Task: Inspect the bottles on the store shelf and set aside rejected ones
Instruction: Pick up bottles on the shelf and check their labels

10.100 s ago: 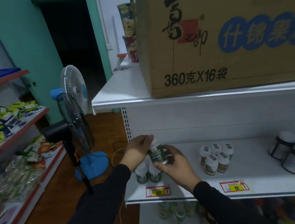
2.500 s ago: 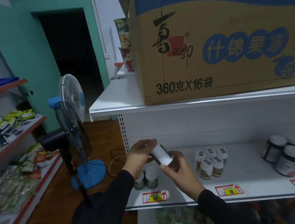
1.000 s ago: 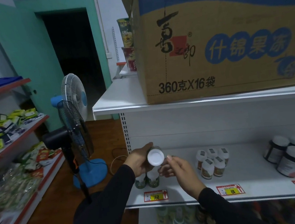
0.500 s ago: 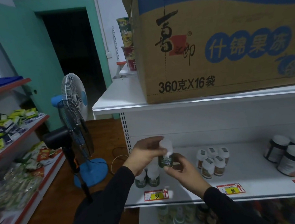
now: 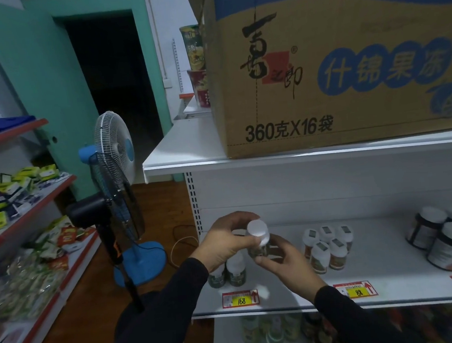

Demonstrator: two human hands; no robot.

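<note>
Bottle held in both my hands, centre of the frame.

I see the green-label bottle (image 5: 258, 239) tilted, white cap toward me, above the shelf (image 5: 393, 288); left hand (image 5: 225, 242) fingers curl round its cap end, right hand (image 5: 287, 261) fingers cradle its base.
</note>
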